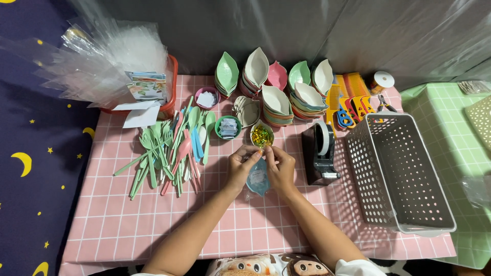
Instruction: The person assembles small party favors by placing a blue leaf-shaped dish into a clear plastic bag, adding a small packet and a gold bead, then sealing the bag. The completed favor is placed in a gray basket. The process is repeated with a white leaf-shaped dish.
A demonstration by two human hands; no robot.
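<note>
1. Left hand [240, 167] and right hand [280, 168]: fingers of both pinch the top edge of a clear packet [257, 177] holding a blue leaf-shaped dish, raised above the pink checked worktop [112, 220].
2. Small bowl of sequins [262, 135]: just beyond the hands, within reach.
3. Tape dispenser [320, 153]: beside the right hand.
4. White basket [399, 174]: empty, farther right.

A white perforated plastic basket [404, 179] sits at three o'clock; a black tape dispenser [319, 153] stands just beside it.
</note>
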